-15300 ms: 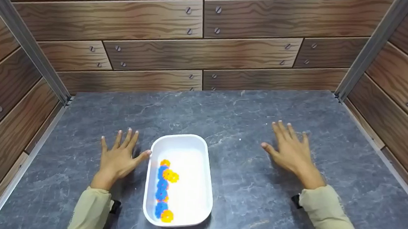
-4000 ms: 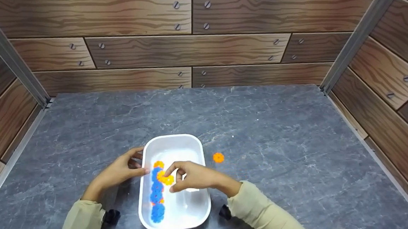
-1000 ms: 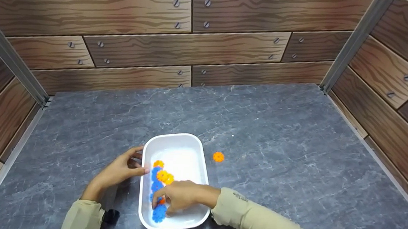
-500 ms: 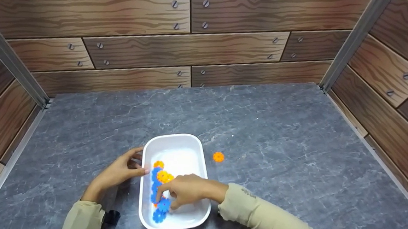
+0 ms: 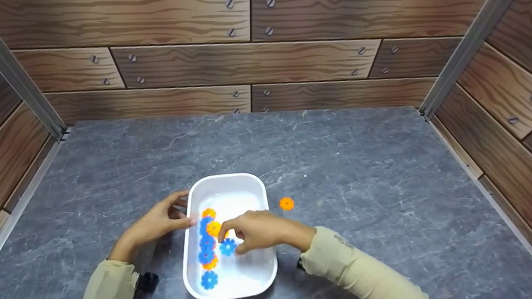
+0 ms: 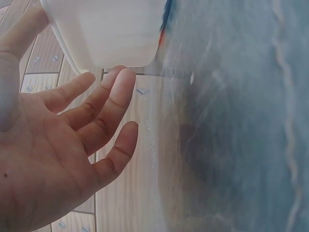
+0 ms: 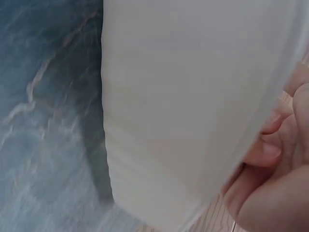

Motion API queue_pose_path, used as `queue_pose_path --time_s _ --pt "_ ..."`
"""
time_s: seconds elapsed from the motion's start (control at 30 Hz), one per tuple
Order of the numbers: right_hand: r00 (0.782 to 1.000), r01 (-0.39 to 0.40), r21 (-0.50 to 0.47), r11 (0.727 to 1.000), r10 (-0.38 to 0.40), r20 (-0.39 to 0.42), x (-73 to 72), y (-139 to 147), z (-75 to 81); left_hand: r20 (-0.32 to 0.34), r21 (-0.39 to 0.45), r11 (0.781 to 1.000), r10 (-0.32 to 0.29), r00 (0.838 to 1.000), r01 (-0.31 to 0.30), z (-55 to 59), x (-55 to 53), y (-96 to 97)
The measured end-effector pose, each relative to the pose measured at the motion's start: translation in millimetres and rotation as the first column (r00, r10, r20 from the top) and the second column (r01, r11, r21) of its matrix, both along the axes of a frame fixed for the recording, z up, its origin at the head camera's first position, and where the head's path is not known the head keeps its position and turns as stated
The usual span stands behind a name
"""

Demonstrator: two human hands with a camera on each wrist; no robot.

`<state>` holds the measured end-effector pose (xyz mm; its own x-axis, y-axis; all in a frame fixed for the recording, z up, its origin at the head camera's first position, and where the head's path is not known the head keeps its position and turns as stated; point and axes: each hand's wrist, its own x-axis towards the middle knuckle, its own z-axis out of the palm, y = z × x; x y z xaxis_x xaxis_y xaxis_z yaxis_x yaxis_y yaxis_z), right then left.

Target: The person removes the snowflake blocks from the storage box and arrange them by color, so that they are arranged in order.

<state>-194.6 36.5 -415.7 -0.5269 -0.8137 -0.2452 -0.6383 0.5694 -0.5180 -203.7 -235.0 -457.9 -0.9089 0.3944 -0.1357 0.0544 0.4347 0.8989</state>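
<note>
A white rectangular tray (image 5: 258,278) holds several notched, flower-shaped plastic discs, blue and orange, mostly in a row along its left side. My left hand (image 5: 158,219) holds the tray's left edge, thumb over the rim and fingers against the outer wall; the left wrist view shows those fingers bent near the tray's end. Inside the tray, my right hand (image 5: 256,232) pinches a blue notched disc (image 5: 228,247) between thumb and forefinger. Another blue disc (image 5: 209,280) lies near the front. In the right wrist view the tray wall (image 7: 193,96) hides the pinched disc.
A single orange disc (image 5: 286,203) lies on the grey marbled table (image 5: 361,174), right of the tray. Wood-patterned panels (image 5: 186,20) stand behind and at both sides, with metal posts (image 5: 461,59) at the corners.
My right hand has picked a blue disc from the front of the row and moved it back and right within the tray. My left hand stays on the rim.
</note>
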Motion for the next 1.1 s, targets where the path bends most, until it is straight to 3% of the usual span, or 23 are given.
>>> queue_pose_path --time_s 0.43,0.7,1.1 --pt "0.996 0.084 -0.093 0.992 -0.081 0.035 -12.8 28.8 18.7 0.008 0.031 0.999 -0.009 1.0 0.009 -3.4 1.1 -0.8" --pt "0.988 0.152 -0.115 0.982 -0.149 0.037 -22.6 52.8 34.8 0.006 0.008 1.0 -0.009 1.0 0.009 -2.9 0.8 -0.7" --pt "0.97 0.241 -0.192 0.951 -0.23 0.078 -37.0 85.5 29.6 0.0 0.025 1.0 -0.017 1.0 0.017 -0.5 -0.9 -0.8"
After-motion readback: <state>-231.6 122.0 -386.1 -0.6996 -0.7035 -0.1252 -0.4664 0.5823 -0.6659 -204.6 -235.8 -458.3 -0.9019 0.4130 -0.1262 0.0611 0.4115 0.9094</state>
